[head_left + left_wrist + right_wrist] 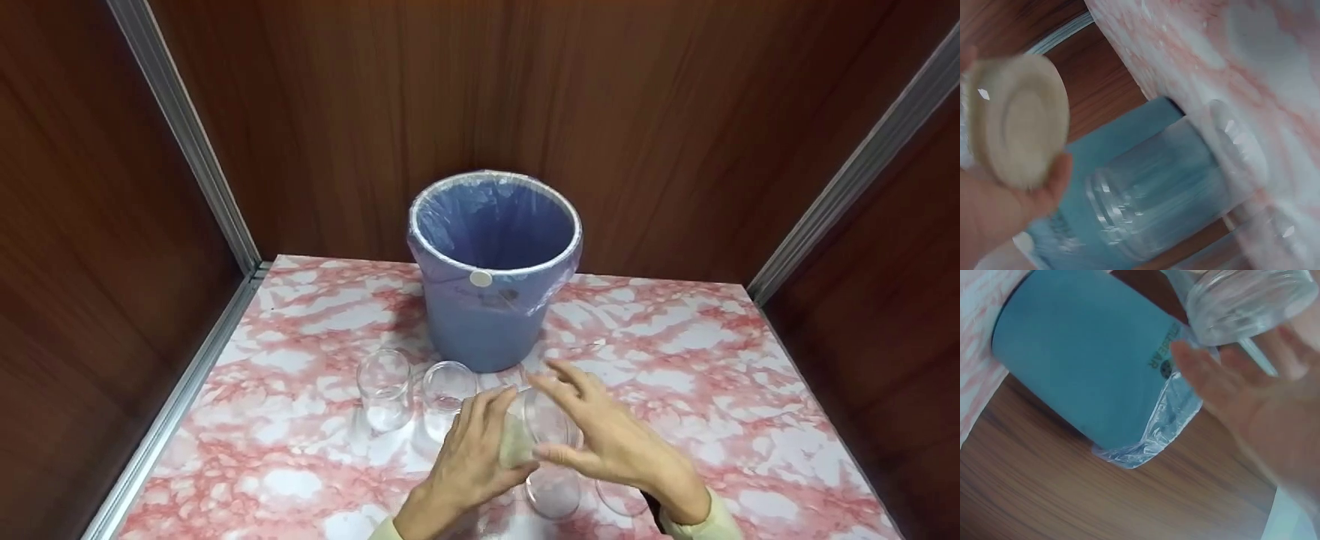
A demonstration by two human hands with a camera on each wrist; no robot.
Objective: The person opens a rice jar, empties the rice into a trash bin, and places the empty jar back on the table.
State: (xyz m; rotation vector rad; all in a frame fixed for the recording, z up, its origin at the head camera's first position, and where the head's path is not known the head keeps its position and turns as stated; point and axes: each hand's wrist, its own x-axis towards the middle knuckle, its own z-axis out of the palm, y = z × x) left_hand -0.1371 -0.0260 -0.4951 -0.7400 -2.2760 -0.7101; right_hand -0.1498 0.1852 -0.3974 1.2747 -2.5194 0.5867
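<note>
My left hand [480,450] grips a clear jar [547,416] tilted on its side above the table. Its pale greenish-beige base end [1022,124] faces the left wrist camera, blurred, with fingers and thumb at its edge. Around the jar's other end, my right hand [600,427] stands with fingers spread and thumb apart. In the right wrist view the jar's clear ridged end [1252,304] lies just beyond those fingers. Below both hands, another clear jar [553,491] is partly covered by them.
A blue bin [484,330] lined with a clear bag stands at the back. Two clear jars, one at far left [384,390] and one beside it [450,386], stand before it. Another round rim [622,499] shows by my right wrist. Brown panels [337,135] enclose the marbled table [285,480].
</note>
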